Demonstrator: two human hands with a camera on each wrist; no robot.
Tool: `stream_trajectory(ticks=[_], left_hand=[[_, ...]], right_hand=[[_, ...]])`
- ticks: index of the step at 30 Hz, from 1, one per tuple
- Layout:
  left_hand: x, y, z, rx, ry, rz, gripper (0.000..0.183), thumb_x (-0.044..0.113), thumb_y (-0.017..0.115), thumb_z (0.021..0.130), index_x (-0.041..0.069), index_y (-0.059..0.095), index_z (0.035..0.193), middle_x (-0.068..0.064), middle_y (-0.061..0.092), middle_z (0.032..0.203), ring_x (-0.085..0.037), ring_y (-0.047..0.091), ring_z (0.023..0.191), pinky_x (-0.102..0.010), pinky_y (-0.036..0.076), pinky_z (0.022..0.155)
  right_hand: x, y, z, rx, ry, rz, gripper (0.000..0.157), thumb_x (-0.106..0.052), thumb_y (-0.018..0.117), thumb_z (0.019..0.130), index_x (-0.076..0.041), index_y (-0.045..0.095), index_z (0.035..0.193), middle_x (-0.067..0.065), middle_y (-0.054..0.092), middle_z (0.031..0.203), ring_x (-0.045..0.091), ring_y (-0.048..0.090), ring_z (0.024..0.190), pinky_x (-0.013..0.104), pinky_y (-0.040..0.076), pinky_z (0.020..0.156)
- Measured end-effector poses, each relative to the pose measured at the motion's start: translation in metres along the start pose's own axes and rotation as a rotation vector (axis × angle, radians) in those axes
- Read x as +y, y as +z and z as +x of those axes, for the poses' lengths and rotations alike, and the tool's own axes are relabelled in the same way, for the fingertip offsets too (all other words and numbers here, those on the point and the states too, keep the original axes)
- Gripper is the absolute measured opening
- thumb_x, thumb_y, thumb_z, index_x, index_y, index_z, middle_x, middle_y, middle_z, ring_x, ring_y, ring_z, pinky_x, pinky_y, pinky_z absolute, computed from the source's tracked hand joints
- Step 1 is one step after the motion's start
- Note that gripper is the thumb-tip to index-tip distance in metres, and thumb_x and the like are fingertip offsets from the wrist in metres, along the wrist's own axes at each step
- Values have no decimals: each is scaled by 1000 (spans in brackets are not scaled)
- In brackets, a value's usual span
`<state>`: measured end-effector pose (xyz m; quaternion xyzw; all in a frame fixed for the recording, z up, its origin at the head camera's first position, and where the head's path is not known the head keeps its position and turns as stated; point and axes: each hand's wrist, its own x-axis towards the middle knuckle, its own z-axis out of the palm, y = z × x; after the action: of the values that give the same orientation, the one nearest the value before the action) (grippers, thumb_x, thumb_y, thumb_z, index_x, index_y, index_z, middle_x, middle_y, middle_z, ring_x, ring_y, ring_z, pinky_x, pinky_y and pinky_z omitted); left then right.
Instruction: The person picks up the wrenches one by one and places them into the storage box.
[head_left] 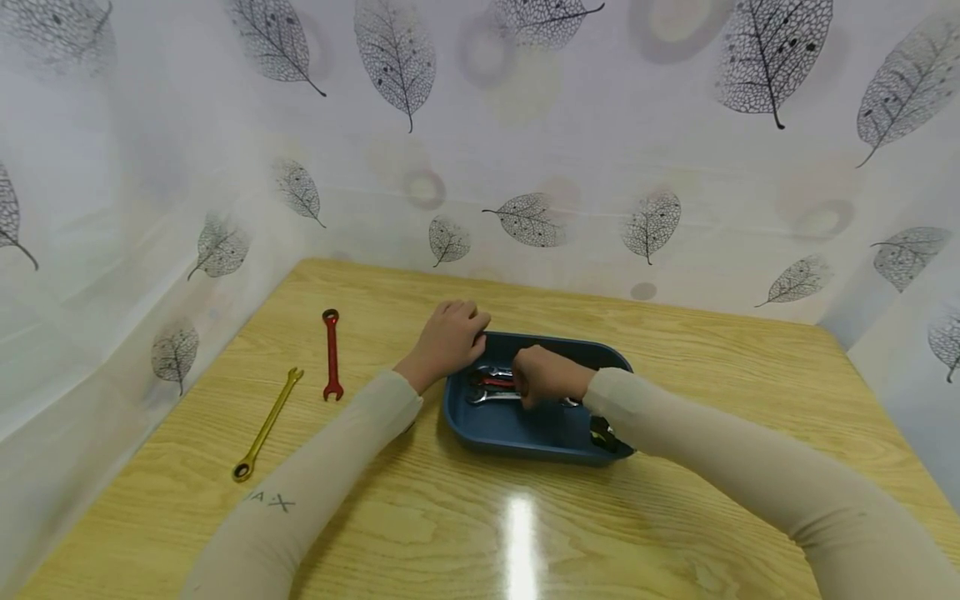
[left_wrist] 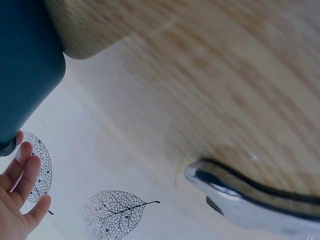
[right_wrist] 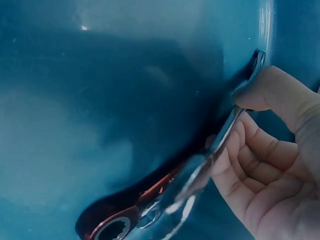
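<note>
A dark blue tray [head_left: 525, 450] stands on the table. At its back left corner my left hand [head_left: 450, 337] holds the rim; in the left wrist view, some fingertips of that hand [left_wrist: 22, 195] stay apart from the wall. Inside the tray, my right hand [head_left: 551, 375] pinches a silver wrench [right_wrist: 225, 132] between thumb and fingers. Beside that wrench lies a red wrench [right_wrist: 107, 222] with a ratcheting ring end. More silver wrenches [head_left: 491, 397] lie left of the right hand, partly covered by it.
Left of the tray, a red wrench [head_left: 332, 354] and a gold-yellow wrench [head_left: 267, 427] lie on the wooden table [head_left: 420, 517]. A black and yellow-green item [head_left: 602, 433] sits in the tray's front right corner. A chrome tool [left_wrist: 240, 195] shows near the left wrist. Leaf-print curtains [head_left: 360, 200] surround the table.
</note>
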<state>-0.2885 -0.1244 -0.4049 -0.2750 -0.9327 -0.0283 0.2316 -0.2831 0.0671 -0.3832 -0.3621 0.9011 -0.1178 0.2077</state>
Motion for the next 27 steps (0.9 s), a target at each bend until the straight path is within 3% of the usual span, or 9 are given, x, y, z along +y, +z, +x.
stream_trajectory(ticks=[14,27], left_hand=[[0,-1,0,3,-1,-3,9,20,62,86,12,59,90,-5,56,84,-23,55,83,-42,45,91],[1,-1,1,-7,-2,14,9,20,62,86,12,58,89,-5,55,85,-23,55,81,-42,45,91]], right_hand=[[2,6,0,27,5,-4,14,0,76,67,-8,65,71,1,64,70,10,56,58,23,47,52],[3,12,1,56,-46,-12,24,5,72,65,-10,55,60,-4,47,56,8,36,50,21,30,46]])
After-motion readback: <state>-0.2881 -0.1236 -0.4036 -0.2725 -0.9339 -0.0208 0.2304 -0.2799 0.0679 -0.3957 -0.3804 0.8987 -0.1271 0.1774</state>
